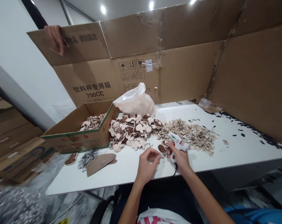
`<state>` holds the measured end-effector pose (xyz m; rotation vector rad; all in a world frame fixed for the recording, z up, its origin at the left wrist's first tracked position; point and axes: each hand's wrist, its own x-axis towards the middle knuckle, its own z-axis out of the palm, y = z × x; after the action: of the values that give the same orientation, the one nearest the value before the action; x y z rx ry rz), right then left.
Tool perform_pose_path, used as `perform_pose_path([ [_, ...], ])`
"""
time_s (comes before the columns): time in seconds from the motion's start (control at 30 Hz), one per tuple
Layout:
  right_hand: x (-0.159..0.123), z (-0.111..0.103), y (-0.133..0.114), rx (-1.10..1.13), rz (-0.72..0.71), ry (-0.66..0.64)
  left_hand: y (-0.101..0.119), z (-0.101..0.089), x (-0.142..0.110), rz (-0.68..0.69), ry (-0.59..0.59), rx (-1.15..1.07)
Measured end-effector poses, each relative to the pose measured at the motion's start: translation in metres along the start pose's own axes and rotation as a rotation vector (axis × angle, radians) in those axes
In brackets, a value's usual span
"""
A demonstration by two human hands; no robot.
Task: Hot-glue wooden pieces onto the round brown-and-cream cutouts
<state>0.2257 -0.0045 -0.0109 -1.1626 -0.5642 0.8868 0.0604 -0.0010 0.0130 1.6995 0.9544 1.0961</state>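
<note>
My right hand (180, 158) is wrapped round a white hot glue gun (177, 140), whose dark cord hangs down over the table's front edge. Just left of its fingertips lies a brown felt piece (161, 149) with a pale cord loop at its top. My left hand (148, 165) is beside that piece, thumb and fingers pinched together; anything between the tips is too small to make out. Behind my hands sits a heap of bunny-shaped felt pieces (133, 129), pale and brown. A pile of cut pale cords (192, 133) spreads to the right behind the glue gun.
A cardboard box (80, 141) with more pieces stands at the left. Near it lie brown card (100, 163), dark scraps (88, 158) and a brown bunny piece (71, 159). A white bag (136, 101) is behind the heap. Cardboard walls enclose the back; another person's hand (55, 39) rests over one.
</note>
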Motion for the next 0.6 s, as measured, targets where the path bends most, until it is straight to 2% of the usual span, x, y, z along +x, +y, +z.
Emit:
perform_pose_path([
  [0.17, 0.0022, -0.0016, 0.0055, 0.012, -0.011, -0.023, 0.0051, -0.0009, -0.0013, 0.028, -0.049, 0.037],
  [0.6, -0.0005, 0.0007, 0.0001, -0.073, -0.019, -0.047, -0.0028, 0.0006, 0.0005, -0.031, -0.001, -0.039],
])
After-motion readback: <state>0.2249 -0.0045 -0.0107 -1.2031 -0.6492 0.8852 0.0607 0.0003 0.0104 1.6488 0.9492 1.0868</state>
